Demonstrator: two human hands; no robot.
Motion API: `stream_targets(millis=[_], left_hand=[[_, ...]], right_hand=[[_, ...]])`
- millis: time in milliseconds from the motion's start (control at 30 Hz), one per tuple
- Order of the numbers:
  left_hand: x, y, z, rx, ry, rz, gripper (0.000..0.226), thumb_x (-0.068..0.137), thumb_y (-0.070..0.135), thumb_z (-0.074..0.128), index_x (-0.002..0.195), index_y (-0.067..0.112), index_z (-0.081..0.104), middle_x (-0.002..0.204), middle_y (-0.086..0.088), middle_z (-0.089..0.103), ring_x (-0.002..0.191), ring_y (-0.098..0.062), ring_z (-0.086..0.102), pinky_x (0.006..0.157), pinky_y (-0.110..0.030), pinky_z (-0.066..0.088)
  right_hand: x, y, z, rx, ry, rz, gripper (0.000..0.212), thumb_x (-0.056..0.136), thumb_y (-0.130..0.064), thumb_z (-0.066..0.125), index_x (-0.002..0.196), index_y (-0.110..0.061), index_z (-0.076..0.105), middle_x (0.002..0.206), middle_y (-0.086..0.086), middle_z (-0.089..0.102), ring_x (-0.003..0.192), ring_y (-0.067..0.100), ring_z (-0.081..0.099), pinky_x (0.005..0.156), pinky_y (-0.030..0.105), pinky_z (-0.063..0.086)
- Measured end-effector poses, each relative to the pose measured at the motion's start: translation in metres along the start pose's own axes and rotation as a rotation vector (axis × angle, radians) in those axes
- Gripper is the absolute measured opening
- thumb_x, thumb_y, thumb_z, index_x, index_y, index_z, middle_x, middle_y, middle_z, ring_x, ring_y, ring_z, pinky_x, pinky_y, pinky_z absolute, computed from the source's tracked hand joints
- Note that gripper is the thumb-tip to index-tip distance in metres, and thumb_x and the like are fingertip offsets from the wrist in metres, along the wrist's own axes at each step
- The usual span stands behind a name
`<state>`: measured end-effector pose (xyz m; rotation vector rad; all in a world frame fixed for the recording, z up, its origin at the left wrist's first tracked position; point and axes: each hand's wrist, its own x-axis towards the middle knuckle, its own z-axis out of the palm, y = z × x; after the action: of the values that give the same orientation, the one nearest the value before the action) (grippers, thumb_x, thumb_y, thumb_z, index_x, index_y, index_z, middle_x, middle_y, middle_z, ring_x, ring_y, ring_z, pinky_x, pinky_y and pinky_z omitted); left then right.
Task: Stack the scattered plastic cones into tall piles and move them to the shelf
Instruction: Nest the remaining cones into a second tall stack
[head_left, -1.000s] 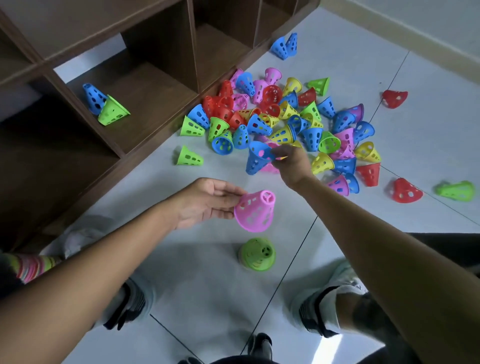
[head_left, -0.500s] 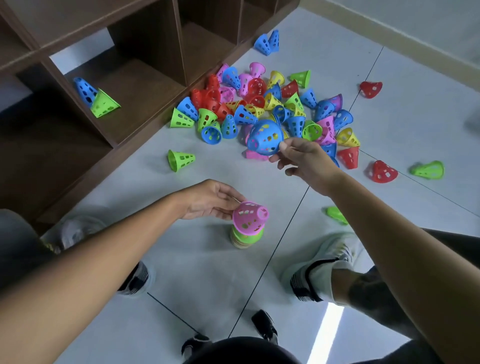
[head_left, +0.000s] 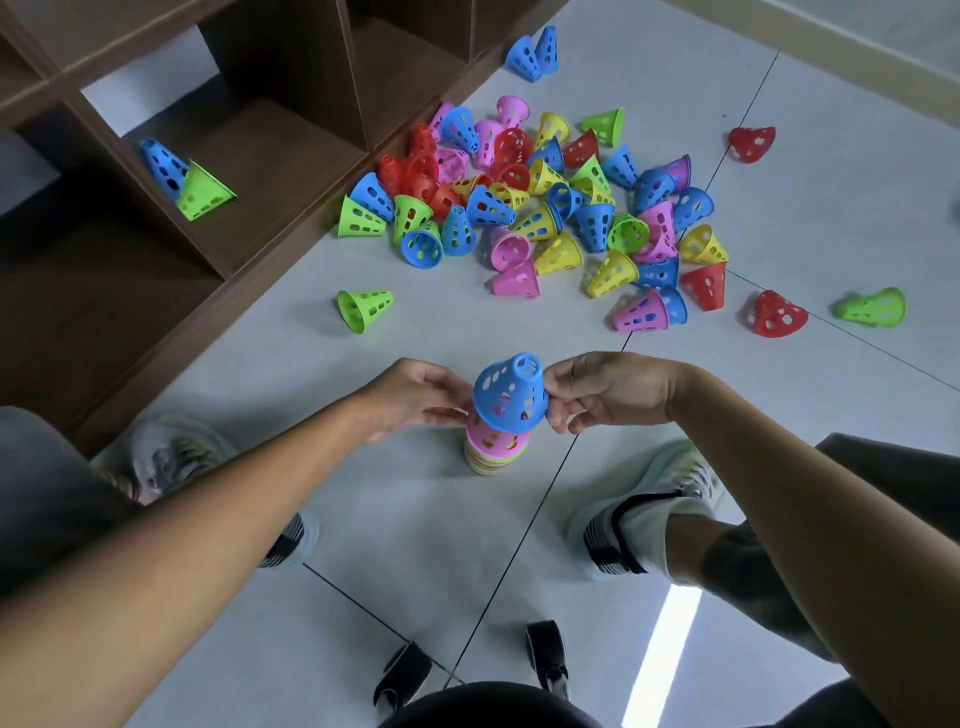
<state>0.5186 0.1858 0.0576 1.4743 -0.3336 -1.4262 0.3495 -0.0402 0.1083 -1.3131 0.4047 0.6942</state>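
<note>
Two hands, fingers pinching one blue cone (head_left: 510, 395) over a pile (head_left: 496, 451) of perhaps three cones.

Two hands: left hand (head_left: 415, 397), right hand (head_left: 610, 392). One blue cone (head_left: 510, 393) between them. One stack (head_left: 493, 449) directly beneath. Two cones in the shelf (head_left: 291, 156), up-left of the left hand. Scattered pile (head_left: 545, 208) beyond both hands: roughly fifty cones, overlaps prevent exact count.

The blue cone (head_left: 511, 396) I pinch is smooth, perforated plastic with a slight sheen, like the pile of cones (head_left: 540, 208) beyond; the shelf (head_left: 270, 156) shows dark matt wood-grain; the floor (head_left: 415, 545) is pale, glossy tile that mirrors a strip of light
</note>
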Motion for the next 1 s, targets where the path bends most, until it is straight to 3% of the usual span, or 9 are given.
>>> stream_targets(millis=[167, 233, 333, 433, 567, 700, 833, 1000], left_hand=[[0.005, -0.005, -0.013, 0.02, 0.106, -0.004, 0.018, 0.092, 0.007, 0.068, 0.105, -0.005, 0.068, 0.097, -0.017, 0.071, 0.082, -0.026, 0.068, 0.082, -0.032, 0.061], [0.012, -0.001, -0.022, 0.066, 0.223, 0.043, 0.007, 0.092, 0.006, 0.068, 0.098, 0.002, 0.068, 0.092, -0.014, 0.071, 0.074, -0.023, 0.065, 0.078, -0.03, 0.06], [0.028, 0.008, -0.051, 0.308, 0.502, 0.149, 0.011, 0.09, 0.009, 0.069, 0.093, 0.018, 0.063, 0.082, -0.005, 0.065, 0.069, -0.023, 0.059, 0.069, -0.032, 0.055], [0.037, 0.016, -0.077, 0.589, 0.623, 0.16, 0.032, 0.087, 0.023, 0.071, 0.116, 0.027, 0.058, 0.089, -0.003, 0.065, 0.077, -0.025, 0.062, 0.075, -0.036, 0.052], [0.046, 0.015, -0.099, 0.779, 0.632, 0.072, 0.058, 0.09, 0.03, 0.068, 0.143, 0.03, 0.044, 0.116, -0.014, 0.054, 0.101, -0.03, 0.057, 0.087, -0.033, 0.046], [0.06, 0.006, -0.114, 0.814, 0.615, -0.002, 0.066, 0.091, 0.033, 0.067, 0.15, 0.031, 0.037, 0.139, -0.023, 0.04, 0.124, -0.037, 0.049, 0.1, -0.036, 0.043], [0.072, 0.0, -0.13, 0.813, 0.597, 0.001, 0.072, 0.09, 0.035, 0.069, 0.153, 0.031, 0.034, 0.151, -0.016, 0.028, 0.138, -0.033, 0.039, 0.115, -0.036, 0.034], [0.09, 0.001, -0.152, 0.813, 0.584, 0.022, 0.076, 0.088, 0.037, 0.072, 0.153, 0.032, 0.033, 0.161, -0.008, 0.016, 0.147, -0.029, 0.024, 0.119, -0.04, 0.027]], right_hand=[[0.006, 0.015, 0.0, -0.04, 0.008, 0.055, 0.019, 0.097, -0.029, 0.056, 0.086, -0.018, 0.066, 0.088, 0.006, 0.071, 0.08, 0.015, 0.064, 0.075, 0.03, 0.044], [0.008, 0.019, -0.001, -0.073, 0.028, 0.076, 0.02, 0.1, -0.027, 0.055, 0.087, -0.015, 0.065, 0.089, 0.006, 0.072, 0.082, 0.014, 0.065, 0.076, 0.03, 0.044], [0.012, 0.021, -0.003, -0.133, 0.048, 0.108, 0.024, 0.101, -0.025, 0.052, 0.089, -0.012, 0.067, 0.093, 0.006, 0.073, 0.086, 0.014, 0.065, 0.079, 0.03, 0.044], [0.016, 0.02, -0.005, -0.164, 0.044, 0.141, 0.026, 0.1, -0.025, 0.053, 0.091, -0.01, 0.072, 0.098, 0.008, 0.074, 0.089, 0.015, 0.065, 0.079, 0.029, 0.044], [0.025, 0.015, -0.01, -0.205, 0.044, 0.204, 0.025, 0.1, -0.025, 0.054, 0.095, -0.01, 0.073, 0.101, 0.01, 0.075, 0.088, 0.015, 0.067, 0.076, 0.027, 0.044], [0.04, 0.006, -0.023, -0.258, 0.065, 0.287, 0.029, 0.099, -0.029, 0.059, 0.108, -0.004, 0.07, 0.102, 0.012, 0.076, 0.086, 0.016, 0.068, 0.073, 0.026, 0.046], [0.058, -0.012, -0.037, -0.302, 0.109, 0.327, 0.027, 0.099, -0.03, 0.057, 0.111, -0.007, 0.067, 0.104, 0.007, 0.076, 0.088, 0.017, 0.068, 0.074, 0.028, 0.047], [0.088, -0.037, -0.051, -0.23, 0.395, 0.143, 0.025, 0.098, -0.022, 0.058, 0.122, -0.015, 0.062, 0.115, 0.004, 0.07, 0.097, 0.021, 0.069, 0.078, 0.032, 0.05]])
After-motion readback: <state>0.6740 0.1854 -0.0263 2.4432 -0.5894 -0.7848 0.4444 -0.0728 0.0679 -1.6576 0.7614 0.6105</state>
